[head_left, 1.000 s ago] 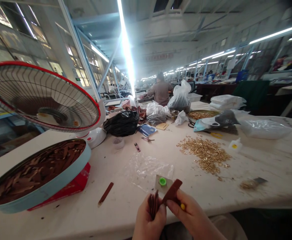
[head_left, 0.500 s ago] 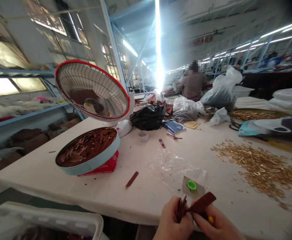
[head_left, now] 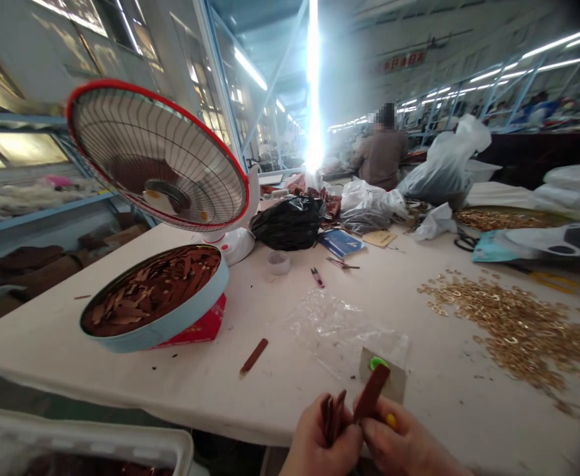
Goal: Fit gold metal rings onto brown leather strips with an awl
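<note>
Close together at the table's front edge are both my hands. My left hand (head_left: pixel 322 441) is closed around several thin brown leather strips (head_left: pixel 330 418), which stand up between its fingers. In my right hand (head_left: pixel 401 437) a single brown leather strip (head_left: pixel 373 391) is pinched, tilted up to the right. A small yellow thing (head_left: pixel 391 420) shows between the right fingers; its kind is unclear. Just beyond the strip lies a grey square piece (head_left: pixel 395 382) with a green cap-like ring (head_left: pixel 376 363), partly covered by the strip. Another leather strip (head_left: pixel 254 357) lies alone on the table to the left.
A round tin (head_left: pixel 170 330) heaped with leather strips leans on a red box (head_left: pixel 198 328) before a red-rimmed fan (head_left: pixel 158 158). Gold metal rings (head_left: pixel 512 324) spread at right. Clear plastic (head_left: pixel 339 324), thread snips (head_left: pixel 317 277) and a black bag (head_left: pixel 290 223) lie ahead. A person (head_left: pixel 381 155) sits beyond.
Both hands have shifted slightly left in view. The strip in my right hand has turned steeper and now covers part of the green ring. The view has shifted a little.
</note>
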Tool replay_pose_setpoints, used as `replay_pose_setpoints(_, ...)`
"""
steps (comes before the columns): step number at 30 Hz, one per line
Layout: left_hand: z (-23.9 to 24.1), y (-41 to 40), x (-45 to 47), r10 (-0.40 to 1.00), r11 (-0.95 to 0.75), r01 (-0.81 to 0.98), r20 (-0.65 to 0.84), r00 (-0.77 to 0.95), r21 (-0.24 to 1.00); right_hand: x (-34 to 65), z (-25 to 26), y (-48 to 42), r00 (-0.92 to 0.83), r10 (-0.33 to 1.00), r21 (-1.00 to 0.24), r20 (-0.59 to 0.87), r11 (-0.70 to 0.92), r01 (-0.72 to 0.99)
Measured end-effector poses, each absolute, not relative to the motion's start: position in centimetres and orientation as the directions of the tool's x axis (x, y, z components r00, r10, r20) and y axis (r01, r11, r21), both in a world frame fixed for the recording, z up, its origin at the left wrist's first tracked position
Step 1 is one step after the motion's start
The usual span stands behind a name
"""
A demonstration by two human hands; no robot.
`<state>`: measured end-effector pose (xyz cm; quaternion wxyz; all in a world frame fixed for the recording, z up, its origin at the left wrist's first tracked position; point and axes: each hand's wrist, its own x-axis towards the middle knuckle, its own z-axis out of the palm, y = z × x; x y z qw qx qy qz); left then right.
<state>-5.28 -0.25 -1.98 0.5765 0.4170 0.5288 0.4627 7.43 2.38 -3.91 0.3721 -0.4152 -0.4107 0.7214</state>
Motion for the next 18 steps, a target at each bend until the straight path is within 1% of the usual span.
replay_pose_setpoints(2, -1.5, 0.2, -5.7, 0.975, 0.222, -0.063, -0.223, -0.016, 0.973, 7.3, -3.1, 2.8, -0.431, 0.833, -0.886, -0.348, -0.443, -0.14)
replay_pose_setpoints(3, -1.2, 0.5, -5.8, 0.974, 0.222, -0.045, -0.223, -0.029, 0.974, 7.3, -2.8, 3.1, -0.436, 0.828, -0.889, -0.353, -0.442, -0.118)
replay_pose_setpoints(5, -0.9, 1.0, -5.8, 0.974, 0.224, -0.02, -0.224, -0.033, 0.974, 7.2, -2.2, 3.6, -0.402, 0.862, -0.922, -0.309, -0.375, -0.096)
replay_pose_setpoints(8, -1.3, 1.3, -5.8, 0.975, 0.224, -0.026, -0.224, -0.012, 0.974, 6.8, -2.3, 4.1, -0.341, 0.919, -0.969, -0.195, -0.235, -0.08)
replay_pose_setpoints(10, -2.1, 1.6, -6.5, 0.974, 0.227, -0.017, -0.227, -0.022, 0.974, 6.5, -2.7, 4.1, -0.373, 0.909, -0.967, -0.186, -0.237, -0.095)
replay_pose_setpoints(11, -2.5, 1.7, -7.3, 0.973, 0.225, 0.025, -0.223, -0.052, 0.974, 6.5, -3.0, 4.1, -0.405, 0.891, -0.956, -0.206, -0.271, -0.109)
replay_pose_setpoints(13, -3.4, 2.3, -10.1, 0.967, 0.223, 0.175, -0.195, -0.161, 0.959, 6.8, -3.4, 4.0, -0.432, 0.87, -0.931, -0.238, -0.331, -0.154)
replay_pose_setpoints(14, -3.7, 2.6, -12.0, 0.954, 0.233, 0.274, -0.163, -0.253, 0.933, 7.1, -3.5, 3.9, -0.418, 0.874, -0.923, -0.248, -0.344, -0.173)
replay_pose_setpoints(15, -3.9, 2.8, -14.1, 0.936, 0.247, 0.325, -0.138, -0.325, 0.913, 7.5, -3.7, 3.7, -0.392, 0.885, -0.92, -0.252, -0.344, -0.186)
replay_pose_setpoints(18, -3.6, 3.2, -19.8, 0.858, 0.305, 0.355, -0.093, -0.505, 0.884, 8.5, -3.8, 3.1, -0.359, 0.895, -0.932, -0.264, -0.333, -0.144)
